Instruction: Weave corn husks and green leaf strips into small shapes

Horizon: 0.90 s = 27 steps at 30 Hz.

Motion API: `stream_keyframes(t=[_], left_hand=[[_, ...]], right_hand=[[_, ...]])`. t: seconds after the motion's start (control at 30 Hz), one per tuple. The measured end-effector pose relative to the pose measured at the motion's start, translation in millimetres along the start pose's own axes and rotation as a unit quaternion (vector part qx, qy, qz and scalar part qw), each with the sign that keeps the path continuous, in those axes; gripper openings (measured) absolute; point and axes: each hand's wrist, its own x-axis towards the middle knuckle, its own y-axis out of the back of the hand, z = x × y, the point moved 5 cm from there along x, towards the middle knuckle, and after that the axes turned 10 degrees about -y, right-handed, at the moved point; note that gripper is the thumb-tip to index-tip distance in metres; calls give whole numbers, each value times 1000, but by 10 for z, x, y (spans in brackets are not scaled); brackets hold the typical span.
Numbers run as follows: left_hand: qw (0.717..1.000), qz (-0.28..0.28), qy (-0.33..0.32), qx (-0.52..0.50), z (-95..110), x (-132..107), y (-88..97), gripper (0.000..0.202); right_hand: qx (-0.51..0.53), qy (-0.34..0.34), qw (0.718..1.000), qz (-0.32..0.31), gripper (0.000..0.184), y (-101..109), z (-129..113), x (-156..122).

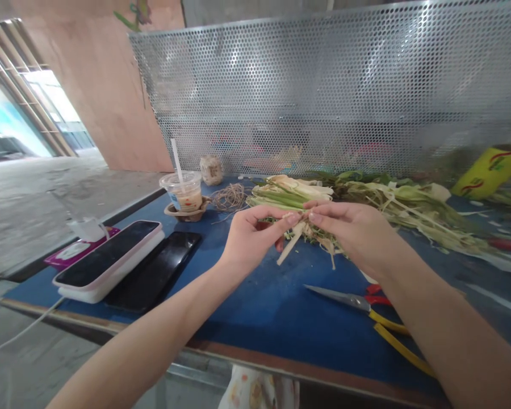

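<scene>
My left hand (255, 236) and my right hand (353, 230) meet over the table, thumbs and fingertips pinched close together. Between them is a small pale piece of what looks like dry corn husk; the fingers partly hide it. A flat pale husk strip (290, 245) hangs down by the left fingertips, and ragged husk ends (330, 248) dangle under the right ones. Just behind the hands lies a bundle of pale and green husks (276, 195). Below my right wrist rest scissors (344, 296) with red and yellow handles, partly covered by the forearm.
On the blue table (247, 307), a black phone (157, 272) and a pink-edged phone (111, 255) lie left. A drink cup (185, 193) stands behind them beside tangled twine (230, 197). More husks (409, 216) spread right, near a yellow wrapper (489, 170). A perforated metal panel (323, 85) closes the back.
</scene>
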Motion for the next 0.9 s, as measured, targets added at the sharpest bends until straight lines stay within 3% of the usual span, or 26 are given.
stream_keyframes(t=[0.1,0.2,0.3,0.43,0.63,0.77,0.9], left_hand=[[997,-3,-58,56,72,-5,-1,10],[973,-1,-162,166,179,-29,6,8],[925,-4,-260,276,258,-63,-2,6],[839,-17,-394,375,344,-116,-44,2],[759,-21,-467,454,343,-161,-57,4],[742,-9,-495,452,342,-201,-52,9],[758,0,-495,425,365,-207,-56,13]], right_hand=[[50,-9,999,-17,13,-21,-8,-7],[91,-29,995,-17,9,-44,-2,-21],[131,-45,990,-14,7,-76,12,-40],[154,-65,986,-12,9,-113,53,-53],[168,-71,983,-11,9,-151,91,-52],[192,-50,980,-32,8,-190,48,-77],[202,-37,978,-28,6,-193,16,-93]])
